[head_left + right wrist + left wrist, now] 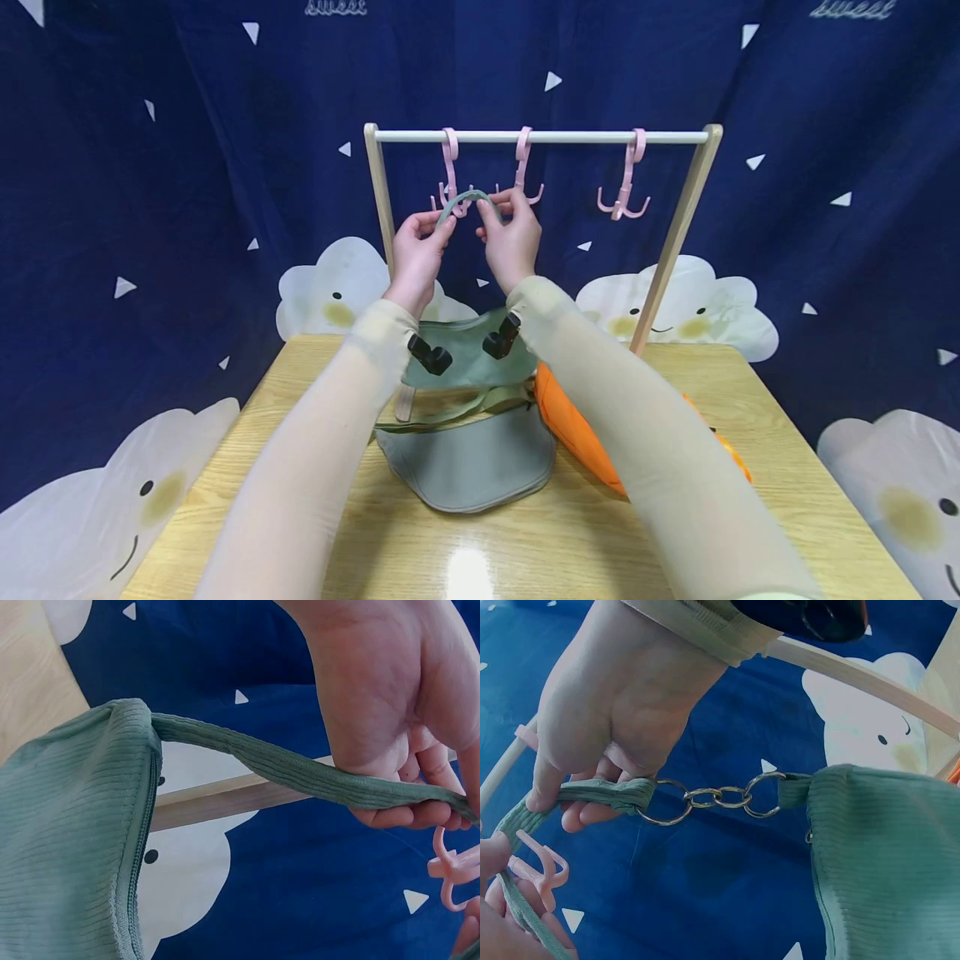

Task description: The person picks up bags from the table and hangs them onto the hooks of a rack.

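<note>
A green corduroy bag (463, 346) with a zipper hangs by its strap (471, 194) above the table, partly hidden by my arms in the head view. My left hand (417, 254) pinches one side of the raised strap loop, close to the metal ring chain (716, 798) that joins strap and bag. On the other side of the loop, the strap is gripped by my right hand (513, 237). Right at the loop is the leftmost pink hook (451, 171); in the left wrist view its prongs (547, 877) show beside the strap. Whether the strap touches the hook I cannot tell.
Two more pink hooks, one in the middle (522, 158) and one at right (627, 179), hang from the rack's white rail (570, 137). On the wooden table (405, 550) lie a grey-green bag (472, 462) with an olive strap and an orange bag (573, 425), partly behind my right arm.
</note>
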The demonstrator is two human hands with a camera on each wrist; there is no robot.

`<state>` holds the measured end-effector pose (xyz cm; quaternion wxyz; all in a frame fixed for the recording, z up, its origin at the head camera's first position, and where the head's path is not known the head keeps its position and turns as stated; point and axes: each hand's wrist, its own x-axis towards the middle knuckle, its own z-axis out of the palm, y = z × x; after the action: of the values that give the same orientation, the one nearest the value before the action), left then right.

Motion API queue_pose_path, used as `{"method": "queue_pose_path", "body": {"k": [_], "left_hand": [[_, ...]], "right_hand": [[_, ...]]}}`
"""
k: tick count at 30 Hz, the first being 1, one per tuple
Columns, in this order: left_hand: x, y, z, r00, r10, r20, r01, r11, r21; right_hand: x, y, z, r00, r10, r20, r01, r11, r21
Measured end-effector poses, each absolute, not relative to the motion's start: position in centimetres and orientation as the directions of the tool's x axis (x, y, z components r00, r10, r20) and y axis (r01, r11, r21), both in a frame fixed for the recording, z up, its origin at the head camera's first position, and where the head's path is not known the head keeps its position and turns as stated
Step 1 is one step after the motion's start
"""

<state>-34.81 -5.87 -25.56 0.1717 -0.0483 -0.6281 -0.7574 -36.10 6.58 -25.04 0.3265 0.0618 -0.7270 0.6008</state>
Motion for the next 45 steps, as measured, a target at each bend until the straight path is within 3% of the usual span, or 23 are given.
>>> {"method": "queue_pose_path", "body": {"k": [20,28,45], "left_hand": [[-35.0,-6.4,-26.0,-0.956,-0.18,0.23,0.258,-0.153,0.954],[-35.3,-6.8,-25.9,-0.956,-0.195,0.217,0.254,-0.188,0.949],[-35.3,-7.1,-25.7,-0.968,-0.181,0.172,0.199,-0.144,0.969]], "right_hand": [[-36.7,6.5,-26.6,-0.81,0.281,0.515,-0.445,0.279,-0.851],[-36.3,6.0,-26.1,-0.857,0.268,0.441,-0.401,0.19,-0.896],[-36.5,6.1,-25.9,-0.852,0.257,0.456,-0.41,0.213,-0.887]]}}
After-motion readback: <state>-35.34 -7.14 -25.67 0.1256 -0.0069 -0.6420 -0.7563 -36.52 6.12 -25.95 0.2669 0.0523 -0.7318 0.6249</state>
